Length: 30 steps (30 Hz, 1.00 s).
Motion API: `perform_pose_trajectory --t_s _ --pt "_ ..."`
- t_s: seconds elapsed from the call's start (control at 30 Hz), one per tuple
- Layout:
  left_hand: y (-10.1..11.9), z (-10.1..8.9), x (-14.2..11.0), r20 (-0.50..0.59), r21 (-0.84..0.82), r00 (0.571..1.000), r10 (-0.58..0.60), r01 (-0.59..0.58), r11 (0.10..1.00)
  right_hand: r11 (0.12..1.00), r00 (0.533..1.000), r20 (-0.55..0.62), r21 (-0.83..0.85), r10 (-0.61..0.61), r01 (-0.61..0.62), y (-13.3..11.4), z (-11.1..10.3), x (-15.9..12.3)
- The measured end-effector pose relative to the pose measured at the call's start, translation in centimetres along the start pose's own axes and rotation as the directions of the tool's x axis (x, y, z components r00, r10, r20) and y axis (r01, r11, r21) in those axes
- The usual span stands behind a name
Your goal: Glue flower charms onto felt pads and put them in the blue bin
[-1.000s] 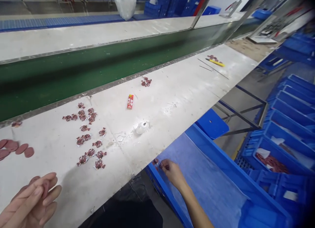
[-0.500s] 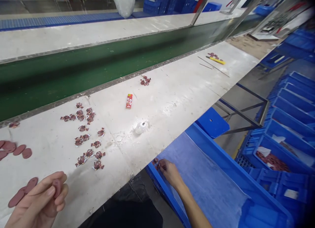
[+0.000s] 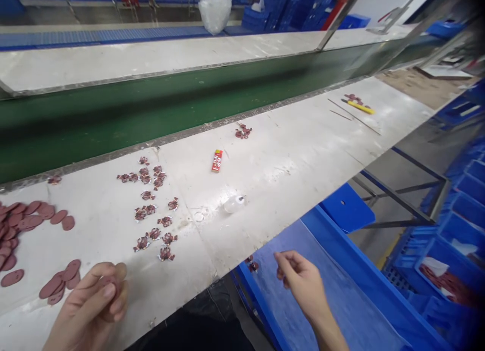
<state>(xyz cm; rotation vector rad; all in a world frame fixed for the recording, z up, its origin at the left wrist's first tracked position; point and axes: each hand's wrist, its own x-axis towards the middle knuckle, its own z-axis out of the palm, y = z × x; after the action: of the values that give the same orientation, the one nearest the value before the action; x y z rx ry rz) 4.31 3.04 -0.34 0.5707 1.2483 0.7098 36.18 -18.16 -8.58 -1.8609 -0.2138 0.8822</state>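
Maroon ovals (image 3: 56, 283) are lying on the white workbench (image 3: 197, 164), seemingly kept within reach of the left hand (image 3: 89, 310), whose fingers are gripping one oval (image 3: 109, 280) against the thumb. The right hand (image 3: 299, 283) is hovering over a film-lined blue crate (image 3: 259, 310), fingertips pinched closed, though I cannot tell whether they are holding anything, just beside small maroon pieces (image 3: 251, 263)
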Motion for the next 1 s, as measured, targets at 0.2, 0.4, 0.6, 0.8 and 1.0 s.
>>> perform_pose_trajectory --t_s 0.2,0.4,0.6,0.8,1.0 --pt "-1.3 2.1 -1.3 0.102 0.008 0.994 -0.031 0.03 1.0 0.735 0.888 0.459 0.598 0.014 -0.32 -7.2 7.2 -2.0" --pt "-0.8 3.1 -1.8 0.278 -0.14 0.953 -0.121 0.164 0.976 0.275 0.745 0.651 0.75 -0.145 -0.602 -9.5 12.9 2.6" --pt "-1.1 2.9 -1.3 0.333 -0.221 0.935 -0.119 0.2 0.955 0.128 0.708 0.686 0.727 -0.168 -0.675 -10.6 13.4 4.5" --pt "-2.5 3.2 -0.6 0.34 -0.329 0.937 -0.082 0.201 0.923 0.295 0.693 0.719 0.674 -0.052 -0.677 -11.4 14.5 -3.3" --pt "-2.6 3.7 0.1 0.306 -0.529 0.951 -0.044 0.208 0.823 0.512 0.607 0.785 0.473 0.125 -0.717 -9.6 17.9 -8.6"
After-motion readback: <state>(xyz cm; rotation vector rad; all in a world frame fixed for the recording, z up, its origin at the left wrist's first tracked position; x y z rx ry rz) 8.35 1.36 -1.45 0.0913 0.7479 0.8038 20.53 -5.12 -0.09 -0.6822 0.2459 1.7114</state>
